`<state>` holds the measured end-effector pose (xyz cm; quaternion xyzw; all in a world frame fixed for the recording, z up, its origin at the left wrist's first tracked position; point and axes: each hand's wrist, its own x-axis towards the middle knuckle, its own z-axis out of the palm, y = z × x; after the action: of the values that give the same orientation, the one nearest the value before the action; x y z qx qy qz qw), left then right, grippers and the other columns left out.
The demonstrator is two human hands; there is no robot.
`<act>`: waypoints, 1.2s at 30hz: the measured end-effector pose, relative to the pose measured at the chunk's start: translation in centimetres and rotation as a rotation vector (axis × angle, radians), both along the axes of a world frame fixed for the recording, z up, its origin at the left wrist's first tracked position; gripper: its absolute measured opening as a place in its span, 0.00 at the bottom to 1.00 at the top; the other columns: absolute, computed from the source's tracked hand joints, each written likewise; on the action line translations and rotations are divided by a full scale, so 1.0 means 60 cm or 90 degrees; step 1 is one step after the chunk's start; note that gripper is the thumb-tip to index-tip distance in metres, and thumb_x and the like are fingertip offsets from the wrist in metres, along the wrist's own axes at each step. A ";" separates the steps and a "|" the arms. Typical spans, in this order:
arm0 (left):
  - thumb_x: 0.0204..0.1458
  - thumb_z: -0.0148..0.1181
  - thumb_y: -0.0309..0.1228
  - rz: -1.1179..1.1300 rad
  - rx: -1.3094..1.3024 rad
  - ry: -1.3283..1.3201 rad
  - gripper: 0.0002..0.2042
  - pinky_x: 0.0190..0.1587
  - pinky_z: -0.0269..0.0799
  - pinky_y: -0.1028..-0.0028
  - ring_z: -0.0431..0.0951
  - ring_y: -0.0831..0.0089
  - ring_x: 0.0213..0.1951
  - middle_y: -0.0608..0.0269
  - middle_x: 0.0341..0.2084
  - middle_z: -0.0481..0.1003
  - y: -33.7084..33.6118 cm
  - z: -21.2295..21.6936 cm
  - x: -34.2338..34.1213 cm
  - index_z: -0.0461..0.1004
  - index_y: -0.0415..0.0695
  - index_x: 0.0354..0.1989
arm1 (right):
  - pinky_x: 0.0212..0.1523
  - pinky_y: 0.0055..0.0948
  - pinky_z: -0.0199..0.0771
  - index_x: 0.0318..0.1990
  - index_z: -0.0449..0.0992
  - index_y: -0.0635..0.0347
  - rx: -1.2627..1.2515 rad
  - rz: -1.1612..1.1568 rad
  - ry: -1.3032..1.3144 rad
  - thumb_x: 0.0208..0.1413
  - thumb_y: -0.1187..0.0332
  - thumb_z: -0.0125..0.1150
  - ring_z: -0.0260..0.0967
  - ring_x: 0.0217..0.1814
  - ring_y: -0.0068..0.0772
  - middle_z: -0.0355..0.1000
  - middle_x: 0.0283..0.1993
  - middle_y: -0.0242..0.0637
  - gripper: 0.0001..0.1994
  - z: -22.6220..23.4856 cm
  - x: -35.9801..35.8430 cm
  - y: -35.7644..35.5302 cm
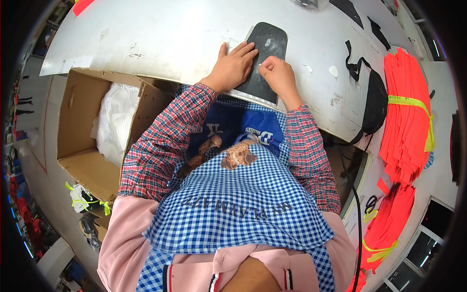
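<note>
A dark, flat panel with rounded far corners (265, 48) lies on the white table, its near end at the table's edge. Pale smudges mark its far part. My left hand (232, 65) rests flat with its fingers stretched out, the tips on the panel's left side. Over the panel's right side, my right hand (279, 78) is closed in a pinch. A tiny whitish bit shows at its fingertips, too small to name.
An open cardboard box (78, 112) with white wrapping (116, 121) stands at the left below the table (160, 34). A black pouch with straps (373, 100) lies at the right. Beyond it are tied bundles of orange-red fabric (404, 121) and scissors (370, 204). A black cable (357, 209) hangs nearby.
</note>
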<state>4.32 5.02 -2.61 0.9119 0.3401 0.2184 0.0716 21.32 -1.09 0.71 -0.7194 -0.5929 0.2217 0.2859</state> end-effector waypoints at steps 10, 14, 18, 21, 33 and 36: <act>0.60 0.49 0.32 -0.013 0.031 -0.024 0.20 0.64 0.50 0.38 0.62 0.62 0.67 0.60 0.65 0.64 -0.001 -0.003 -0.002 0.68 0.45 0.61 | 0.37 0.36 0.76 0.30 0.80 0.59 -0.023 -0.024 0.039 0.48 0.63 0.64 0.78 0.32 0.40 0.78 0.28 0.41 0.09 -0.010 0.010 0.010; 0.60 0.49 0.32 -0.016 0.021 -0.021 0.20 0.64 0.50 0.39 0.61 0.63 0.67 0.60 0.65 0.64 -0.001 -0.003 -0.001 0.68 0.45 0.61 | 0.37 0.35 0.76 0.32 0.80 0.59 -0.070 0.045 0.046 0.48 0.63 0.63 0.78 0.32 0.40 0.79 0.28 0.40 0.09 -0.011 0.024 0.018; 0.60 0.49 0.33 -0.009 0.017 -0.017 0.20 0.64 0.50 0.39 0.61 0.64 0.67 0.61 0.66 0.63 -0.001 -0.005 -0.002 0.68 0.45 0.61 | 0.36 0.33 0.76 0.31 0.80 0.60 -0.050 -0.022 0.106 0.48 0.63 0.64 0.78 0.31 0.37 0.79 0.28 0.39 0.09 -0.017 0.021 0.016; 0.60 0.49 0.33 -0.007 0.022 -0.014 0.20 0.64 0.50 0.39 0.60 0.64 0.67 0.61 0.66 0.63 0.000 -0.007 -0.002 0.68 0.45 0.62 | 0.36 0.32 0.76 0.31 0.80 0.60 -0.025 -0.036 0.095 0.47 0.63 0.64 0.78 0.31 0.35 0.79 0.28 0.39 0.10 -0.021 0.016 0.013; 0.60 0.49 0.33 -0.006 0.024 -0.015 0.20 0.65 0.50 0.39 0.61 0.64 0.67 0.61 0.66 0.63 -0.002 -0.008 -0.003 0.68 0.46 0.62 | 0.33 0.35 0.75 0.31 0.78 0.59 0.046 -0.069 0.008 0.50 0.62 0.62 0.77 0.29 0.39 0.78 0.26 0.39 0.09 -0.014 -0.015 -0.012; 0.60 0.49 0.34 -0.002 0.019 -0.012 0.21 0.65 0.50 0.39 0.61 0.64 0.67 0.61 0.66 0.63 -0.002 -0.005 -0.002 0.68 0.46 0.62 | 0.32 0.35 0.75 0.30 0.78 0.59 0.023 -0.013 -0.002 0.51 0.63 0.62 0.77 0.28 0.39 0.77 0.26 0.40 0.09 -0.005 -0.013 -0.020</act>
<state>4.20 4.89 -2.93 0.9113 0.3345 0.2321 0.0620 20.55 -2.32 0.40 -0.7204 -0.5902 0.2066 0.3000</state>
